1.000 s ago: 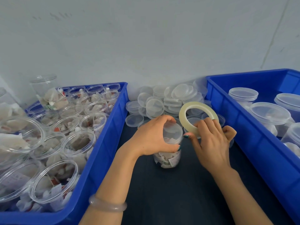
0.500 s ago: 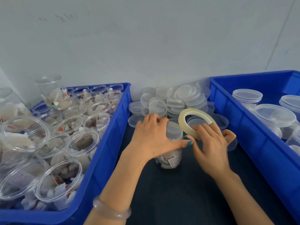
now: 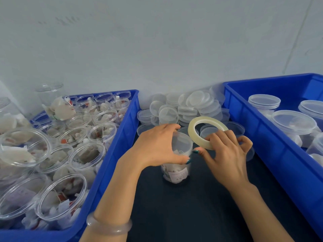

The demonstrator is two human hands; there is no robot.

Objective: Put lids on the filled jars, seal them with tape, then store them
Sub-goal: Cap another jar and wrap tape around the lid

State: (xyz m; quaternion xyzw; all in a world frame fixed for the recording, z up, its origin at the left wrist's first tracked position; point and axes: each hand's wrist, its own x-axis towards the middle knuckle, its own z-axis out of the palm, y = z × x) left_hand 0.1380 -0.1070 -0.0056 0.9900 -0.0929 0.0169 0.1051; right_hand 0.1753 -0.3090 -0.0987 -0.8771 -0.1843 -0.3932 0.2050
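Note:
A clear lidded jar (image 3: 176,172) filled with white packets stands upright on the dark table between two blue bins. My left hand (image 3: 157,145) grips its upper part, fingers curled over the lid, thumb on the near side. My right hand (image 3: 225,154) holds a pale roll of clear tape (image 3: 194,126) just right of the jar's lid, fingers through the ring, thumb tip close to the jar's rim. Whether a tape strip runs to the jar is too faint to tell.
The left blue bin (image 3: 111,172) holds several open filled jars. The right blue bin (image 3: 262,145) holds lidded jars (image 3: 293,123). A heap of loose clear lids (image 3: 188,107) lies against the wall behind the jar. Dark table surface (image 3: 201,215) lies near me.
My left thumb has slid back along the jar's near side, away from my right thumb. The tape roll and my right hand have stayed beside the lid.

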